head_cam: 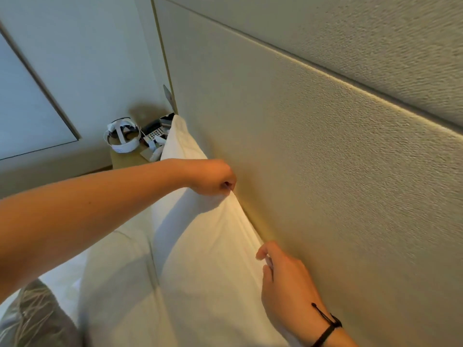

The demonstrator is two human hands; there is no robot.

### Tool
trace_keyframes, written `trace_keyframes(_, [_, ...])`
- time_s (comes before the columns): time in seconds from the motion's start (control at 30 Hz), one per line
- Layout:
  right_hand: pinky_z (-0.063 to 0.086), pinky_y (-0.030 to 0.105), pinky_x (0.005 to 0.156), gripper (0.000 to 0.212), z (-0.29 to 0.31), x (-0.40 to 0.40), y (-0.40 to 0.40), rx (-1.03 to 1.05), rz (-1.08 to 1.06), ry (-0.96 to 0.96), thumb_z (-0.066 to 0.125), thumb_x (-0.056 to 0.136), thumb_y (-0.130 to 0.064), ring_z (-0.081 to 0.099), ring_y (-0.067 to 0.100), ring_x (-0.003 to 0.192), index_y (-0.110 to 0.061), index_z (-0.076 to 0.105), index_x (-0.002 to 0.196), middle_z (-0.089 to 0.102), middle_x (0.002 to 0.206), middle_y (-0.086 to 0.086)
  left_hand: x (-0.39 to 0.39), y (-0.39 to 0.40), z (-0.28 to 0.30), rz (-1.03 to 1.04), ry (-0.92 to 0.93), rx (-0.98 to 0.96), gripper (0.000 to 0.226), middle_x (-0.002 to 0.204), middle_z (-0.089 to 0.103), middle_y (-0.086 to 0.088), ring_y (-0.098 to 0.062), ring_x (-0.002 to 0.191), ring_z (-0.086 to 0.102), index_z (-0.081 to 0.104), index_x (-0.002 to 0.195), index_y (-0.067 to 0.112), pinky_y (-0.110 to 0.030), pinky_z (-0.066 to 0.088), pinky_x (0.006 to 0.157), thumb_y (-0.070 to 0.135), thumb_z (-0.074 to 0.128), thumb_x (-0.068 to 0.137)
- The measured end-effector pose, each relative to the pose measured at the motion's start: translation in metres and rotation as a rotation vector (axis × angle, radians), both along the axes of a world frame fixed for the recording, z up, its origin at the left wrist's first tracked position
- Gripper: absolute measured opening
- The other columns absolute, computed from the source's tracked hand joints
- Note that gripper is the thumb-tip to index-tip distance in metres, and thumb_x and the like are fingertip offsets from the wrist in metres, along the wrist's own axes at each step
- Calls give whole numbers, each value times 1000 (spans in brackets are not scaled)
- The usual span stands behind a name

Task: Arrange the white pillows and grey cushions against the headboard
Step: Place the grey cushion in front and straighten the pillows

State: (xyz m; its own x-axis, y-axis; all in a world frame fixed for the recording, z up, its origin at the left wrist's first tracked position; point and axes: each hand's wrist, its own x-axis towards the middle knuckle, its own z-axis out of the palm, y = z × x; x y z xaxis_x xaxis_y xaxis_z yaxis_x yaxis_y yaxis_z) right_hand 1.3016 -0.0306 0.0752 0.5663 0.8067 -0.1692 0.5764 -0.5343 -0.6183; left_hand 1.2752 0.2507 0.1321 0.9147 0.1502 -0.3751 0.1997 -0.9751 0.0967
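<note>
Both hands, the left hand (215,180) and right hand (283,276), pinched the white pillow (208,246) by its top edge. It stood upright against the headboard (313,159), likely to square it there.

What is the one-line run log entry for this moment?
left hand: pinches top edge of white fabric pillow | right hand: pinches same edge | pillow: upright against beige textured headboard
</note>
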Motion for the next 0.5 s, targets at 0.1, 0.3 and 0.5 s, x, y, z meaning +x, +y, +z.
trace_keyframes(0.1, [52, 29, 72, 24, 7, 2, -43, -89, 2, -139, 41, 96, -14, 56, 9, 80, -38, 46, 96, 57, 92, -13, 1, -3, 3, 31, -91, 102, 22, 101, 68, -5, -25, 90, 60, 71, 101, 13, -37, 51, 80, 16, 51, 94])
trace_keyframes(0.3, [51, 31, 74, 23, 13, -16, -96, -191, -42, -178, 39, 98, -17, 56, 9, 81, -36, 52, 100, 59, 94, -14, -18, -37, -41, 278, -290, 190, 24, 105, 59, -8, -32, 93, 62, 66, 101, 13, -41, 51, 77, 25, 45, 97])
trace_keyframes(0.5, [53, 42, 62, 25, 9, -22, -124, -57, -152, -330, 52, 86, 3, 57, 21, 69, -21, 56, 82, 60, 76, 0, -44, -78, -60, 209, -206, -3, 47, 137, 56, -1, -25, 123, 52, 47, 137, 30, -46, 31, 109, 54, 36, 98])
